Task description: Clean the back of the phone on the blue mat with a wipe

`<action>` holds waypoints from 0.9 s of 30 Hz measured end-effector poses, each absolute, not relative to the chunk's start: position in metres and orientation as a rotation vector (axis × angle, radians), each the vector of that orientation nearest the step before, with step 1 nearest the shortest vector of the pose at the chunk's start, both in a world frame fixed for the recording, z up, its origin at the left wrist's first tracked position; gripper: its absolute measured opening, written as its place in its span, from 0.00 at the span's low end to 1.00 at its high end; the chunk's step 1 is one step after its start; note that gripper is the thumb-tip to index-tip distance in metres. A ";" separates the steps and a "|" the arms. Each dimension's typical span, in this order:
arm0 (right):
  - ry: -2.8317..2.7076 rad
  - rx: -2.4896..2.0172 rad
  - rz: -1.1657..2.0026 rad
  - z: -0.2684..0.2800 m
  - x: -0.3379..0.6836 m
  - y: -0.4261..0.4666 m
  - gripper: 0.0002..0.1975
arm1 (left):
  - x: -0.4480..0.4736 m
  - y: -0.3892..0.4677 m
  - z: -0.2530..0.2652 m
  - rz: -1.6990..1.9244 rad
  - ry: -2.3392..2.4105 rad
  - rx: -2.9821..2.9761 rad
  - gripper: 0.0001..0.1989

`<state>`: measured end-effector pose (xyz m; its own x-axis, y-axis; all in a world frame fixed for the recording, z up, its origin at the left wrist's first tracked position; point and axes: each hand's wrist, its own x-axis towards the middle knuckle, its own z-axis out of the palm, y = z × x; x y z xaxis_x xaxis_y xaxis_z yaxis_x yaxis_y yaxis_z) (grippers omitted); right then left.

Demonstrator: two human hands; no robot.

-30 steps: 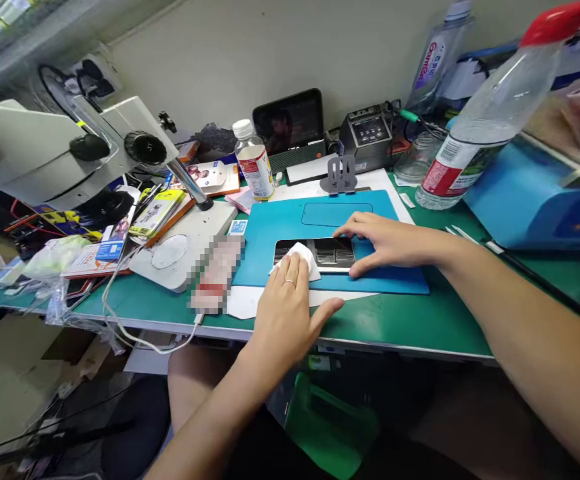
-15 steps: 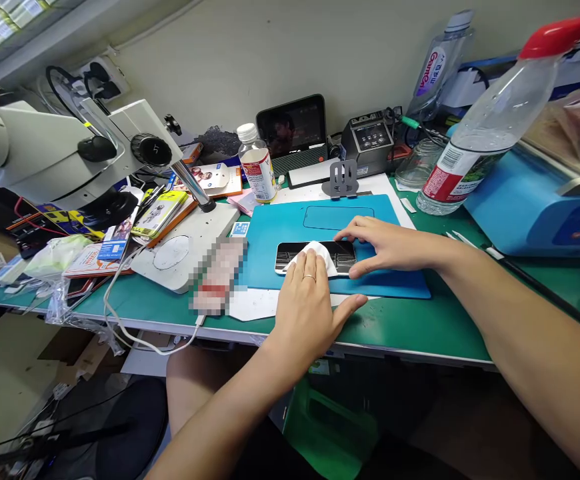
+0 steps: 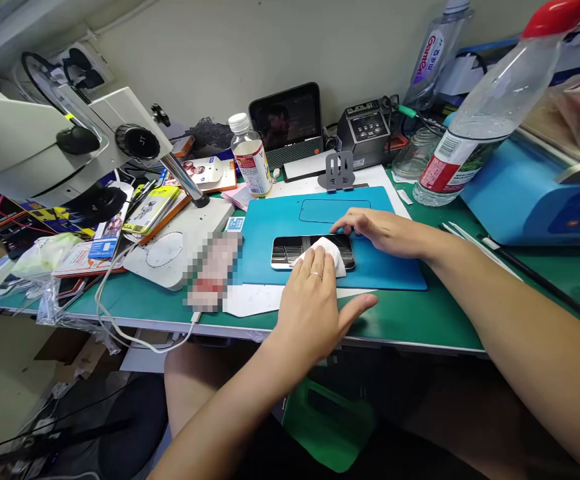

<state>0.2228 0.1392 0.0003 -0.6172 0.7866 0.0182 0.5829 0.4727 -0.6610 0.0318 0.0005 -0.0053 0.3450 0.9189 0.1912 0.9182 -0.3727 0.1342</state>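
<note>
A smartphone (image 3: 284,253) with a dark glossy screen lies face up on a blue mat (image 3: 265,217). My left hand (image 3: 310,293) is laid over a white wipe (image 3: 337,259), its fingers close together and pressing it onto the right part of the screen. The left thumb sticks out to the right, off the wipe. At the phone's upper right corner is my right hand (image 3: 377,230), fingers bent and apart, fingertips by the far edge. Whether they touch the phone, I cannot tell. Above the phone, a black phone outline (image 3: 335,211) is printed on the mat.
A microscope (image 3: 105,133) on a pale base (image 3: 170,253) stands left. At the back are a small bottle (image 3: 251,160), a dark-screened device (image 3: 287,123) and a grey stand (image 3: 337,172). A red-capped bottle (image 3: 470,143) and blue machine (image 3: 535,200) stand right. A white cable (image 3: 103,293) hangs over the table edge.
My left hand has slid the wipe rightward across the screen, baring its left part. My right thumb has come away from the phone's lower right corner. The whole view has shifted slightly.
</note>
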 end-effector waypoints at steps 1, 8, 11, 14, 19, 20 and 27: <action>-2.401 -1.166 0.896 0.000 0.223 0.140 0.57 | 0.033 0.006 -0.004 0.367 1.744 2.569 0.44; -2.352 -1.180 0.906 -0.001 0.223 0.139 0.57 | 0.041 0.008 -0.006 0.371 1.777 2.586 0.47; -2.363 -1.186 0.908 -0.001 0.222 0.139 0.58 | 0.040 0.000 -0.008 0.374 1.765 2.604 0.47; -2.371 -1.184 0.903 -0.001 0.222 0.140 0.58 | 0.044 0.011 -0.005 0.345 1.749 2.614 0.46; -2.348 -1.199 0.921 -0.001 0.222 0.140 0.59 | 0.050 0.017 -0.006 0.371 1.762 2.611 0.46; -2.347 -1.199 0.926 -0.001 0.222 0.139 0.59 | 0.050 0.012 -0.007 0.391 1.757 2.616 0.46; -2.330 -1.209 0.915 0.000 0.221 0.138 0.59 | 0.053 0.018 -0.006 0.382 1.713 2.632 0.45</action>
